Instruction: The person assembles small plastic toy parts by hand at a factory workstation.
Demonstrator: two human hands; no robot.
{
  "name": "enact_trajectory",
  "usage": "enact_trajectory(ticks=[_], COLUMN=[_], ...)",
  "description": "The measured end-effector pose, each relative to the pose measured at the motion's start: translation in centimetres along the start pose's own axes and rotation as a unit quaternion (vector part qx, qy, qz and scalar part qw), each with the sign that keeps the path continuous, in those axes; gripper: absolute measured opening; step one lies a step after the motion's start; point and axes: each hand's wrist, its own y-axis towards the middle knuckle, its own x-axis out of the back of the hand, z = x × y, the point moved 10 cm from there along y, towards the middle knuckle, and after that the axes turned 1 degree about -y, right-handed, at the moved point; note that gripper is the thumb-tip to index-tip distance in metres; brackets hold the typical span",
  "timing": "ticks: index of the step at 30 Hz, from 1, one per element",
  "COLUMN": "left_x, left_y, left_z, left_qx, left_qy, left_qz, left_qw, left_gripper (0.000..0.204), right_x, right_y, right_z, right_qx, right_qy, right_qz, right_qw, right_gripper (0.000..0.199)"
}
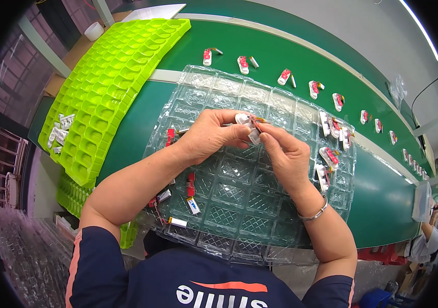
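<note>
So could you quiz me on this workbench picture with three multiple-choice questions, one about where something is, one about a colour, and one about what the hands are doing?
1. Where does the stack of bright moulded plastic trays lie?
A. to the person's left
B. to the person's right
C. on the clear tray

2. What colour is the long belt surface?
A. blue
B. green
C. grey

3. How are the left hand and right hand placed?
A. resting flat, apart
B. both off the table
C. pinching one small white part with red wires together

Answers:
1. A, the lime-green stack sits at the picture's left, beside the clear blister tray.
2. B, the belt carrying the row of small white and red parts is dark green.
3. C, fingertips of both hands meet on the part above the clear tray.
</note>
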Motion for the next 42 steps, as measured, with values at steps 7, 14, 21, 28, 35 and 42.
enact_trajectory(ticks=[7,14,21,28,35,42], left_x=[0.0,-0.1,0.0,-0.1,-0.6,-0.7], left_y=[-0.1,-0.2,-0.3,-0.3,-0.9,-0.9], left_z=[-0.2,-0.6,-0.6,-0.7,-1.5,-1.9], left_qx=[-0.017,-0.016,-0.017,-0.045,-0.061,-0.064], left_qy=[0.028,0.025,0.034,0.049,0.093,0.037], left_qz=[-0.006,-0.012,-0.012,-0.023,-0.006,-0.014], left_qw=[0.999,0.999,0.999,0.998,0.994,0.997], left_gripper=[0.025,0.024,0.026,0.026,0.026,0.028], right_x=[0.1,0.0,-0.4,-0.3,0.1,0.2], right_y=[0.0,0.0,0.0,-0.3,-0.6,-0.7], right_z=[-0.3,-1.9,-1.4,3.0,2.0,-0.7], right_qx=[-0.018,-0.112,-0.095,0.105,0.059,-0.075], right_qy=[0.006,0.057,0.061,-0.148,-0.086,0.085], right_qz=[-0.007,0.031,0.030,-0.007,-0.024,-0.037], right_qw=[1.000,0.992,0.993,0.983,0.994,0.993], right_gripper=[0.016,0.018,0.018,0.017,0.017,0.018])
